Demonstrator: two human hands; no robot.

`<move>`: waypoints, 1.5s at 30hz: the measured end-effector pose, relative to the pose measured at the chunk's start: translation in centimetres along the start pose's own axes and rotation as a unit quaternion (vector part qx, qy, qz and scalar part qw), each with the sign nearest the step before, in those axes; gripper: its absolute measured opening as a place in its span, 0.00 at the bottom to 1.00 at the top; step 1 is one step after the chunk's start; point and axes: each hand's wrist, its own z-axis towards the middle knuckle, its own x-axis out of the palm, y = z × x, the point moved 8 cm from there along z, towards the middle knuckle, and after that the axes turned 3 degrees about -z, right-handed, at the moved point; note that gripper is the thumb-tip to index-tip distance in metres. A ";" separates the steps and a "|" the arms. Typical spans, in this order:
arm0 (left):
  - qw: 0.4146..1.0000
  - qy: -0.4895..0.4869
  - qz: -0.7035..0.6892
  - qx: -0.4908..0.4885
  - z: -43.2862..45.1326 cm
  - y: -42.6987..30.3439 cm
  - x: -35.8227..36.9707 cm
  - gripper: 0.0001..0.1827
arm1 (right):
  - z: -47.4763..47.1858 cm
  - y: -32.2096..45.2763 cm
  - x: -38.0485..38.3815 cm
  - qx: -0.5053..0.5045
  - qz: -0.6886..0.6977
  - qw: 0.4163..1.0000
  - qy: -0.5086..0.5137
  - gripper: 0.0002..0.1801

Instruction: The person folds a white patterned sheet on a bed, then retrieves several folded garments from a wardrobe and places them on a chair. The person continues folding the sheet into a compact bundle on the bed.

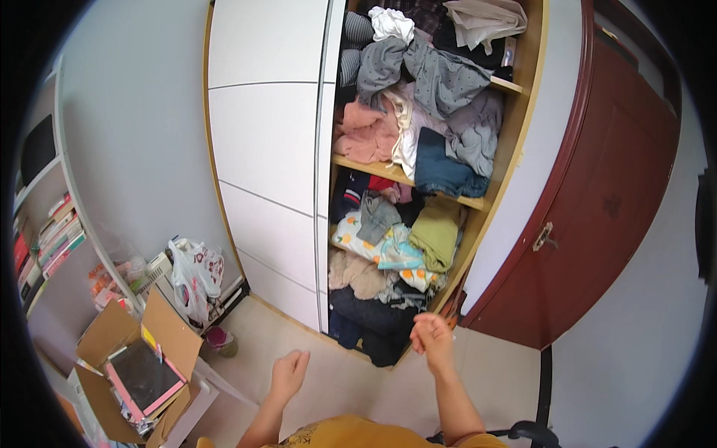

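Note:
My left hand (289, 371) is raised over the pale floor, its fingers curled in and its thumb on top. Nothing shows in it. My right hand (433, 337) is held up by the lower right corner of a wardrobe, fingers loosely bent and slightly apart, with nothing visible between them. Dark clothes (375, 322) lie heaped at the wardrobe's bottom, nearest to that hand. Above them are a folded green garment (436, 229) and an orange-patterned cloth (353, 238). Blue jeans (442, 165), pink clothing (369, 131) and a grey dotted garment (442, 78) fill the higher shelves.
White sliding door panels (269, 151) cover the wardrobe's left side. A dark red door (594, 213) stands at right. At lower left are an open cardboard box (101, 392), a small bin (221, 341), a plastic bag (193, 274) and a bookshelf (73, 190).

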 end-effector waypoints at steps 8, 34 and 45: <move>0.963 -0.073 0.007 0.259 24.6 -17.5 -0.5 0.20 | 21.5 20.9 0.6 -0.294 -0.154 0.943 0.006 0.29; 0.868 -0.186 -0.017 0.460 65.9 -46.8 -3.6 0.21 | 50.8 46.1 0.8 -0.320 -0.210 0.921 -0.068 0.10; 0.894 0.217 0.176 0.350 65.2 -52.4 18.2 0.32 | 55.7 43.7 1.0 -0.215 -0.591 0.774 -0.069 0.34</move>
